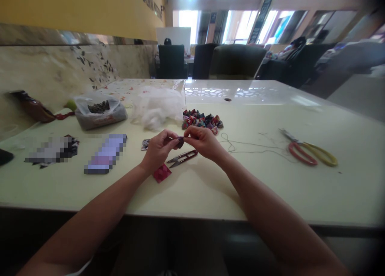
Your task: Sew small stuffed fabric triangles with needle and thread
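Note:
My left hand (pixel 161 147) is closed, pinching a small dark purple piece of fabric (pixel 180 142) between thumb and fingers. The fingertips of my right hand (pixel 200 140) are pinched together at the fabric's right edge; what they grip is too small to make out. Just below the hands lie thread snips (pixel 183 158) with a dark red handle. A red patterned fabric square (pixel 162 173) sits under my left wrist. Behind my hands is a pile of small stuffed fabric pieces (pixel 202 120) in several colours. Thin dark thread (pixel 249 143) trails across the table to the right.
Scissors (pixel 309 149) with red and yellow handles lie at the right. Left of my hands are a blurred-out phone-like object (pixel 106 153) and dark fabric scraps (pixel 70 145). White stuffing (pixel 156 107) and a plastic bag (pixel 100 117) of dark bits stand farther back.

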The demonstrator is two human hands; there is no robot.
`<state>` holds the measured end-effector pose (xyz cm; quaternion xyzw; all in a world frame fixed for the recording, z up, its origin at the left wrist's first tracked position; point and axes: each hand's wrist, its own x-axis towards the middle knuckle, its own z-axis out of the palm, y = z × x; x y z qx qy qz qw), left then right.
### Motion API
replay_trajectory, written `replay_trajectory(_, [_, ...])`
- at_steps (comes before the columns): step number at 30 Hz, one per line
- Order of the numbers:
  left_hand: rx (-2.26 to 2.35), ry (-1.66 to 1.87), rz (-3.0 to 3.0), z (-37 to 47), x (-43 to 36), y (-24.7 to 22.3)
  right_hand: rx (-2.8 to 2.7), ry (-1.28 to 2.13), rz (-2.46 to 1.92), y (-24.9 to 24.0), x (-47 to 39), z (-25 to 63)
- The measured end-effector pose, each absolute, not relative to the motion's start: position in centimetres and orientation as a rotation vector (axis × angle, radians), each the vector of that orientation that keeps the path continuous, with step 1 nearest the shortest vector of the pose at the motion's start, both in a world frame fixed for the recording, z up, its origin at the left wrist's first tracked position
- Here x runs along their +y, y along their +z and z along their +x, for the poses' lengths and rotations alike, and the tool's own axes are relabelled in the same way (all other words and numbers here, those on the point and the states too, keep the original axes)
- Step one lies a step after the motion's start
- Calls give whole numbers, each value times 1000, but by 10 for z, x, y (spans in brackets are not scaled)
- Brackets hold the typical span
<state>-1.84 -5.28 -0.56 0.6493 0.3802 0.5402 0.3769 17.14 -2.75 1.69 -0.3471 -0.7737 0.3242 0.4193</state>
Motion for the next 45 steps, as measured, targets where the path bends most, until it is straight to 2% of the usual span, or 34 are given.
replay_trajectory(7, [1000, 1382, 1795, -20, -53, -3, -1891, 788, -843, 21, -31, 173])
replay_trajectory(17, [1057, 1308, 2333, -22, -53, 0, -1981, 842, -970, 22, -26, 175])
replay_trajectory(26, [1015, 1277, 2377, -22, -51, -2, -2139, 644, -1065, 28, -32, 170])
replay_trajectory(32, [1029, 1245, 2187, -22, -51, -6, -2219, 534, -1034, 26, -34, 169])
replay_trajectory(42, [973, 1346, 1843, -25, -49, -2, -1936, 776, -915, 28, -26, 179])
replay_trajectory(45, [948, 1358, 1818, -25, -48, -1, -1958, 982, -969, 27, -23, 182])
